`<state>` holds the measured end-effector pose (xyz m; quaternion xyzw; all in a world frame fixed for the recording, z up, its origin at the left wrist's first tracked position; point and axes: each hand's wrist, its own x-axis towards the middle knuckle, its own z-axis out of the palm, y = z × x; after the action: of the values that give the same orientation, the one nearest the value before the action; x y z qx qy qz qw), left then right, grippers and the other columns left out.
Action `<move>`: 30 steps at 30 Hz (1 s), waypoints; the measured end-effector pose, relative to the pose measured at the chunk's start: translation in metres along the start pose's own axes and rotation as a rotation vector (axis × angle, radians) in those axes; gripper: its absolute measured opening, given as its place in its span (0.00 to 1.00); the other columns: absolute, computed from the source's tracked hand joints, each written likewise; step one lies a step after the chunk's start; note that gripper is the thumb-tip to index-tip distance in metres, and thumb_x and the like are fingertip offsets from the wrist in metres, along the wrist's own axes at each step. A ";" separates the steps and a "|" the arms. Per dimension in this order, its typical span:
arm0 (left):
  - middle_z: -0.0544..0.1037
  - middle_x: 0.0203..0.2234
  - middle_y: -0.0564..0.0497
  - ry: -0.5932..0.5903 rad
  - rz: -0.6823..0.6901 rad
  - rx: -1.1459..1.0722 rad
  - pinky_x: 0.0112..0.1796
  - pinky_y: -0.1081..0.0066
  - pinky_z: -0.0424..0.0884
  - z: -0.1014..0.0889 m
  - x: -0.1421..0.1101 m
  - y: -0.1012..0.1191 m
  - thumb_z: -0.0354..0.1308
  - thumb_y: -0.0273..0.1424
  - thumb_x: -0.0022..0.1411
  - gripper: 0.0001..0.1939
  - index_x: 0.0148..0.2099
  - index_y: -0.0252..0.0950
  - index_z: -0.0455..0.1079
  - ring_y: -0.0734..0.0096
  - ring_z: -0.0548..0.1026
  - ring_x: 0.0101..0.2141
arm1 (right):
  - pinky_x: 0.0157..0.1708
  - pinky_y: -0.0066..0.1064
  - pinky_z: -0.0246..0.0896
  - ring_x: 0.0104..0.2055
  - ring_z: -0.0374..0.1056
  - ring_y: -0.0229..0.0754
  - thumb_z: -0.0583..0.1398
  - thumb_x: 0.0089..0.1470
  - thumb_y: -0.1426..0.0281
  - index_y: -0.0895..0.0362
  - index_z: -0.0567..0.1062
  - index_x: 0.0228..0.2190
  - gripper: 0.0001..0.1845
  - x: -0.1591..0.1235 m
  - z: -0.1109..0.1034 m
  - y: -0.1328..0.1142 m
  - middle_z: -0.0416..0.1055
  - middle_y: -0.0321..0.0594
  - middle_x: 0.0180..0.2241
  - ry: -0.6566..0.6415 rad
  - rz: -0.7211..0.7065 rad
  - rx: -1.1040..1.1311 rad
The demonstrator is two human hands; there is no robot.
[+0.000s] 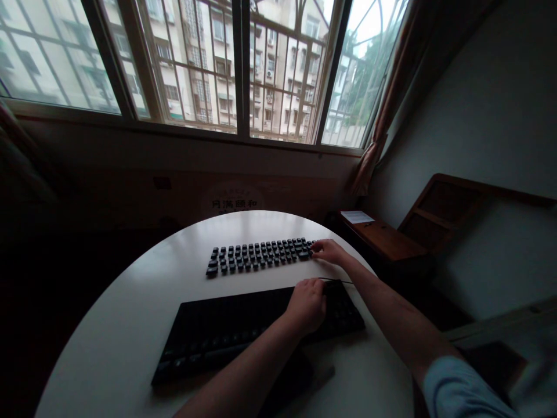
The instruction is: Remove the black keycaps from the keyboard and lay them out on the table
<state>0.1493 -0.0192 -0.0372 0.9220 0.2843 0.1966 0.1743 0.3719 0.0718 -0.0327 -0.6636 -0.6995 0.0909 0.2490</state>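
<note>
A black keyboard (235,310) lies on the white round table, its upper part dark and only its front rows of keys clearly visible. My left hand (307,305) rests on its right half with the fingers curled closed; what they hold, if anything, is hidden. Behind the keyboard, loose black keycaps (261,255) stand in several neat rows. At the right end of these rows my right hand (329,251) pinches with thumb and fingertips at a keycap (310,252), which is partly covered by the fingers.
The round white table (104,337) has a curved edge on the left, back and right. A thin cable (343,281) runs behind the keyboard. Near me lies a dark, blurred item (289,386). Beyond the table on the right, a wooden bench (391,238) holds a white paper (357,217).
</note>
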 end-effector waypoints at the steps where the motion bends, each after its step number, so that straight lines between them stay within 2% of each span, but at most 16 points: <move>1: 0.75 0.45 0.43 -0.003 -0.002 0.002 0.51 0.62 0.63 0.000 0.000 0.000 0.51 0.27 0.62 0.11 0.47 0.34 0.67 0.57 0.70 0.47 | 0.36 0.28 0.66 0.34 0.75 0.42 0.67 0.44 0.71 0.54 0.82 0.35 0.12 -0.002 -0.003 -0.003 0.81 0.37 0.31 0.023 -0.009 0.014; 4: 0.75 0.45 0.43 -0.018 -0.006 0.005 0.51 0.62 0.63 -0.001 0.000 0.001 0.50 0.26 0.62 0.12 0.48 0.34 0.67 0.58 0.70 0.47 | 0.38 0.31 0.66 0.34 0.74 0.43 0.66 0.46 0.69 0.54 0.82 0.33 0.08 -0.011 -0.014 -0.015 0.80 0.39 0.31 0.115 -0.040 0.070; 6: 0.75 0.45 0.43 -0.016 -0.008 0.001 0.51 0.63 0.63 -0.001 0.001 0.001 0.49 0.25 0.63 0.13 0.48 0.34 0.67 0.58 0.70 0.47 | 0.42 0.33 0.67 0.39 0.74 0.45 0.63 0.52 0.65 0.55 0.81 0.33 0.09 -0.024 -0.025 -0.025 0.80 0.43 0.34 0.209 -0.047 0.124; 9: 0.75 0.45 0.43 -0.015 -0.005 -0.009 0.51 0.62 0.63 0.000 0.002 0.000 0.47 0.25 0.64 0.13 0.48 0.34 0.68 0.58 0.70 0.46 | 0.41 0.34 0.69 0.43 0.73 0.46 0.46 0.65 0.56 0.57 0.79 0.38 0.26 -0.060 -0.041 -0.037 0.78 0.47 0.40 0.367 -0.013 0.224; 11: 0.75 0.46 0.42 -0.026 -0.006 -0.013 0.51 0.62 0.63 -0.001 0.002 0.000 0.46 0.25 0.64 0.13 0.49 0.34 0.67 0.59 0.70 0.47 | 0.35 0.33 0.71 0.39 0.73 0.44 0.34 0.66 0.53 0.57 0.77 0.38 0.38 -0.093 -0.050 -0.044 0.77 0.47 0.38 0.440 0.032 0.322; 13: 0.75 0.46 0.43 -0.033 -0.008 -0.014 0.51 0.62 0.62 -0.001 0.002 0.000 0.46 0.24 0.64 0.14 0.50 0.34 0.67 0.59 0.70 0.47 | 0.23 0.29 0.68 0.25 0.70 0.41 0.35 0.63 0.45 0.57 0.76 0.31 0.41 -0.128 -0.054 -0.052 0.72 0.40 0.22 0.473 0.162 0.623; 15: 0.75 0.47 0.44 -0.032 -0.005 -0.011 0.51 0.62 0.62 -0.002 0.003 0.001 0.47 0.24 0.63 0.15 0.50 0.35 0.67 0.59 0.70 0.47 | 0.14 0.25 0.59 0.14 0.59 0.36 0.41 0.60 0.41 0.56 0.75 0.32 0.38 -0.158 -0.052 -0.060 0.61 0.32 0.13 0.386 0.286 0.791; 17: 0.75 0.47 0.44 -0.025 0.001 -0.006 0.51 0.62 0.63 -0.004 0.003 0.002 0.47 0.24 0.63 0.15 0.50 0.35 0.67 0.59 0.70 0.47 | 0.12 0.24 0.56 0.14 0.58 0.35 0.53 0.55 0.42 0.56 0.73 0.35 0.30 -0.181 -0.045 -0.068 0.63 0.30 0.15 0.270 0.381 0.882; 19: 0.75 0.46 0.44 -0.021 0.006 -0.003 0.51 0.62 0.63 -0.005 0.002 0.003 0.47 0.24 0.64 0.14 0.50 0.35 0.68 0.59 0.70 0.46 | 0.14 0.26 0.61 0.18 0.64 0.37 0.62 0.49 0.47 0.55 0.72 0.39 0.26 -0.195 -0.035 -0.074 0.68 0.32 0.21 0.204 0.423 0.938; 21: 0.75 0.46 0.44 -0.024 0.006 -0.001 0.51 0.62 0.63 -0.006 0.002 0.003 0.47 0.25 0.64 0.14 0.49 0.35 0.68 0.59 0.70 0.46 | 0.17 0.28 0.66 0.22 0.67 0.38 0.65 0.47 0.50 0.55 0.71 0.42 0.27 -0.201 -0.025 -0.077 0.69 0.33 0.24 0.211 0.428 0.968; 23: 0.75 0.47 0.44 -0.028 0.002 -0.002 0.51 0.62 0.63 -0.006 0.003 0.003 0.48 0.25 0.64 0.14 0.50 0.35 0.68 0.59 0.70 0.47 | 0.18 0.29 0.66 0.20 0.66 0.37 0.63 0.49 0.49 0.56 0.72 0.42 0.26 -0.203 -0.018 -0.077 0.67 0.32 0.23 0.261 0.440 0.978; 26: 0.75 0.47 0.44 -0.020 0.000 -0.001 0.52 0.63 0.63 -0.006 0.003 0.003 0.49 0.25 0.63 0.14 0.50 0.35 0.68 0.60 0.70 0.48 | 0.15 0.27 0.63 0.16 0.62 0.34 0.58 0.54 0.47 0.55 0.71 0.38 0.24 -0.200 -0.012 -0.078 0.63 0.29 0.20 0.317 0.451 0.973; 30: 0.75 0.47 0.44 -0.028 -0.010 0.006 0.51 0.63 0.63 -0.006 0.003 0.003 0.48 0.25 0.63 0.14 0.49 0.35 0.68 0.60 0.70 0.47 | 0.13 0.24 0.56 0.15 0.57 0.34 0.55 0.56 0.46 0.54 0.68 0.35 0.23 -0.193 -0.009 -0.080 0.60 0.27 0.17 0.341 0.380 0.919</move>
<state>0.1504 -0.0188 -0.0296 0.9237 0.2871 0.1821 0.1764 0.3043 -0.1260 -0.0323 -0.6065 -0.4042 0.3226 0.6039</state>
